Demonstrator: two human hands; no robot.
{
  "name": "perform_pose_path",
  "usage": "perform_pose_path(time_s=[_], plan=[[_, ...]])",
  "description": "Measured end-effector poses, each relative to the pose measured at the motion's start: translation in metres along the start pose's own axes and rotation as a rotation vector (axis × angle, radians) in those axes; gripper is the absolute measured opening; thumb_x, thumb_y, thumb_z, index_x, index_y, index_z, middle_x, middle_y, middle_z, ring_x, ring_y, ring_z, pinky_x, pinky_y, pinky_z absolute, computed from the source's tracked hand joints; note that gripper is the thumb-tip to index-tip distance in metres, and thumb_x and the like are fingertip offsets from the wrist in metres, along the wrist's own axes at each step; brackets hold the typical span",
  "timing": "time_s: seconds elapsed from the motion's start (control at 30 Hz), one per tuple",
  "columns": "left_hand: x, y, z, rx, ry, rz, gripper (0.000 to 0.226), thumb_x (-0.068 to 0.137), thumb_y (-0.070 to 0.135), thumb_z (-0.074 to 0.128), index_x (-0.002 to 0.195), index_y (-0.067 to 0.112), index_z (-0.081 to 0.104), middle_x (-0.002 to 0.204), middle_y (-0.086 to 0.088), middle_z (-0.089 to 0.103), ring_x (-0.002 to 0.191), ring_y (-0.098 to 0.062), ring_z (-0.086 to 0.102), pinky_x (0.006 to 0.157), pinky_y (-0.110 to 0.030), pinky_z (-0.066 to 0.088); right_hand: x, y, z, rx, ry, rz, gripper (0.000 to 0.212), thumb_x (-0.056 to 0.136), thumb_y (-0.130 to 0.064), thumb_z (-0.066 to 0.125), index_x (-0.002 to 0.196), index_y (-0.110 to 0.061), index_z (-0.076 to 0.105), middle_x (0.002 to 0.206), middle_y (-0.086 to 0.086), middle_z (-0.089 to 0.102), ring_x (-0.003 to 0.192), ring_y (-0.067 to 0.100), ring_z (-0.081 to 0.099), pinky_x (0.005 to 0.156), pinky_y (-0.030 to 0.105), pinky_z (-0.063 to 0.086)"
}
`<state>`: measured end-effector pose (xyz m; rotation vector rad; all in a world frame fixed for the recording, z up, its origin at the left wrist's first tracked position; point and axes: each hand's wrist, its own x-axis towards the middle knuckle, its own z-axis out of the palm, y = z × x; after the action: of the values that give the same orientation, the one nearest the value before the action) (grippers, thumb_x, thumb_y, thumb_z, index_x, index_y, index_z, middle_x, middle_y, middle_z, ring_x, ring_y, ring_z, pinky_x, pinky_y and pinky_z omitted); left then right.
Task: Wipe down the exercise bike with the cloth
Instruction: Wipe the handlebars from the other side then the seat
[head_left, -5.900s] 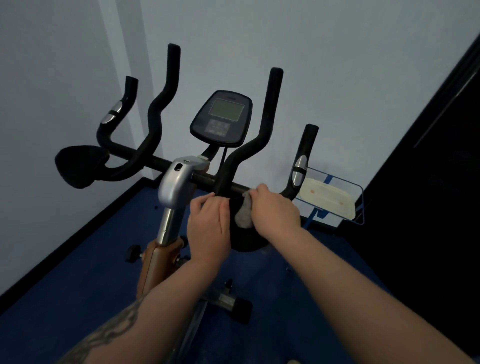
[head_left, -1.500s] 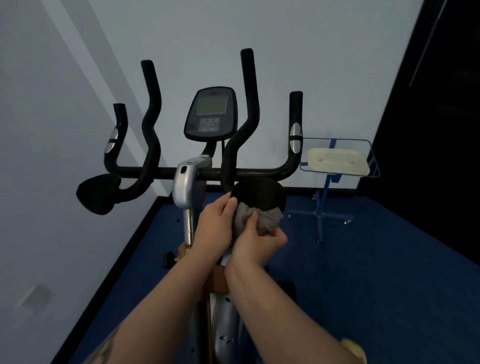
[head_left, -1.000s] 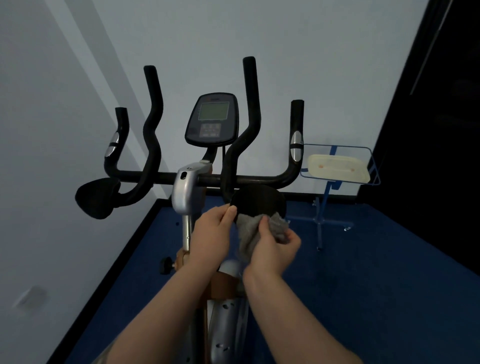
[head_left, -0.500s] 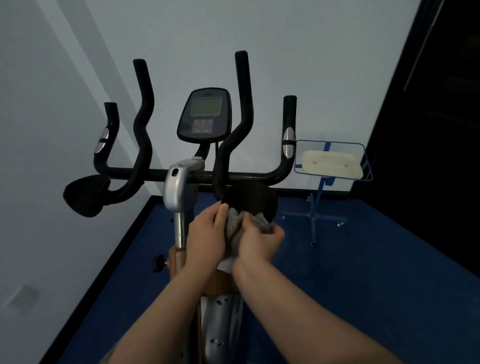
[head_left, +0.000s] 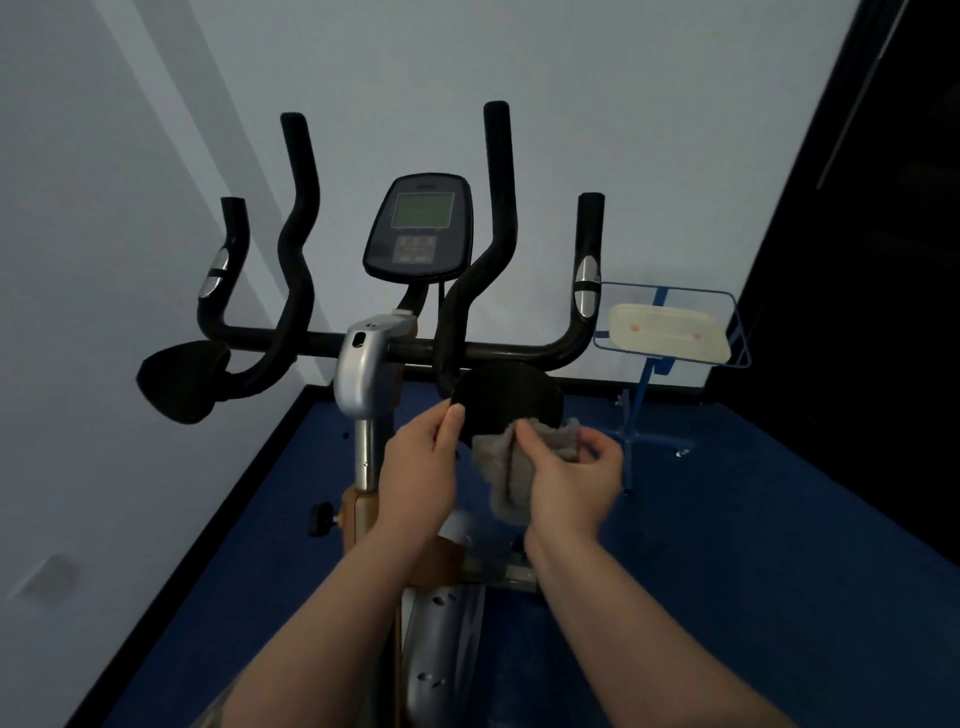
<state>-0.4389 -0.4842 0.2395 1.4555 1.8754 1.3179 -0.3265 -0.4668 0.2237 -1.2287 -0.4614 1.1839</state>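
Note:
The exercise bike stands in front of me, with black handlebars, a silver stem and a console above. A round black elbow pad sits on the right of the bar, a second pad on the left. My right hand grips a grey cloth against the lower edge of the right pad. My left hand holds the left rim of that pad, thumb on its edge. The pad's lower part is hidden behind the cloth.
A blue wire stand carrying a cream tray stands to the right of the bike on the blue carpet. Pale walls close in behind and at the left. A dark doorway fills the right side.
The cloth has come down from the bar to the right elbow pad. Over the last second my right hand has shifted a little right along the pad's lower edge; my left hand stays on the rim.

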Motion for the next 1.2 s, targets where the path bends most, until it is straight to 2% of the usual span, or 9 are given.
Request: perform_pose_path(time_s=[0.17,0.27,0.43,0.53,0.67,0.83,1.0,1.1,1.2], plan=[[-0.001,0.005,-0.002,0.032,-0.022,-0.009,0.036,0.103,0.032,0.042,0.091,0.008,0.067,0.076,-0.018,0.065,0.072,-0.031,0.060,0.068,-0.047,0.047,0.004,-0.006,-0.001,-0.133,0.043,-0.209,0.052,0.061,-0.021,0.091,0.086,-0.035,0.049,0.083,-0.017,0.063,0.072,-0.017,0.060,0.056,0.007,0.046],[-0.002,0.008,-0.003,0.040,-0.033,-0.028,0.036,0.103,0.033,0.042,0.079,0.015,0.063,0.067,-0.015,0.060,0.068,-0.032,0.059,0.064,-0.047,0.046,0.006,-0.009,0.003,-0.208,0.076,-0.320,0.045,0.062,-0.025,0.090,0.082,-0.036,0.052,0.077,-0.017,0.064,0.070,-0.008,0.063,0.053,0.005,0.045],[0.000,0.005,-0.003,0.046,-0.029,-0.044,0.031,0.102,0.035,0.044,0.072,0.039,0.053,0.054,0.012,0.050,0.056,-0.002,0.051,0.055,-0.026,0.036,0.016,-0.014,0.006,-0.332,0.041,-0.478,0.032,0.068,-0.026,0.087,0.082,-0.033,0.058,0.077,-0.015,0.066,0.071,-0.005,0.063,0.056,0.005,0.047],[0.000,0.002,-0.002,0.053,-0.010,-0.055,0.029,0.101,0.037,0.043,0.076,0.039,0.058,0.053,0.012,0.052,0.056,-0.003,0.053,0.055,-0.028,0.040,0.023,-0.017,0.000,-0.450,-0.083,-0.594,0.028,0.075,-0.029,0.082,0.082,-0.032,0.055,0.075,-0.015,0.063,0.073,-0.012,0.059,0.055,0.003,0.044],[-0.002,0.001,0.002,0.059,0.019,-0.077,0.029,0.101,0.038,0.042,0.089,0.027,0.066,0.065,0.004,0.060,0.062,-0.007,0.057,0.064,-0.039,0.050,0.040,-0.030,-0.014,-0.690,-0.333,-0.752,0.025,0.085,-0.041,0.069,0.080,-0.028,0.048,0.070,-0.012,0.058,0.073,-0.007,0.058,0.050,0.008,0.042],[-0.003,-0.003,0.008,0.015,0.083,-0.093,0.026,0.100,0.038,0.046,0.104,0.032,0.070,0.074,0.015,0.066,0.070,0.002,0.059,0.071,-0.033,0.051,0.068,-0.076,-0.009,-0.799,-0.537,-1.043,0.029,0.083,-0.054,0.063,0.075,-0.030,0.048,0.061,-0.016,0.052,0.069,-0.001,0.057,0.050,0.008,0.041],[-0.005,0.000,0.015,-0.036,0.131,-0.094,0.020,0.099,0.036,0.048,0.104,0.047,0.064,0.084,0.022,0.069,0.075,0.009,0.059,0.071,-0.026,0.048,0.080,-0.095,0.036,-0.981,-0.785,-1.002,0.040,0.075,-0.053,0.073,0.091,-0.035,0.042,0.085,-0.019,0.050,0.076,-0.006,0.050,0.060,0.012,0.037],[-0.005,0.004,0.014,-0.042,0.131,-0.123,0.022,0.100,0.035,0.047,0.110,0.045,0.065,0.094,0.020,0.071,0.084,0.007,0.061,0.079,-0.030,0.052,0.082,-0.083,0.041,-1.019,-0.788,-0.943,0.041,0.075,-0.050,0.075,0.086,-0.029,0.041,0.090,-0.016,0.041,0.077,-0.002,0.047,0.059,0.013,0.033],[-0.007,0.007,0.013,-0.016,0.129,-0.134,0.023,0.100,0.036,0.046,0.111,0.046,0.064,0.090,0.020,0.070,0.081,0.007,0.061,0.077,-0.027,0.051,0.085,-0.073,0.034,-1.166,-0.678,-1.038,0.039,0.074,-0.060,0.069,0.069,-0.030,0.045,0.082,-0.015,0.041,0.075,0.003,0.043,0.052,0.017,0.027]])
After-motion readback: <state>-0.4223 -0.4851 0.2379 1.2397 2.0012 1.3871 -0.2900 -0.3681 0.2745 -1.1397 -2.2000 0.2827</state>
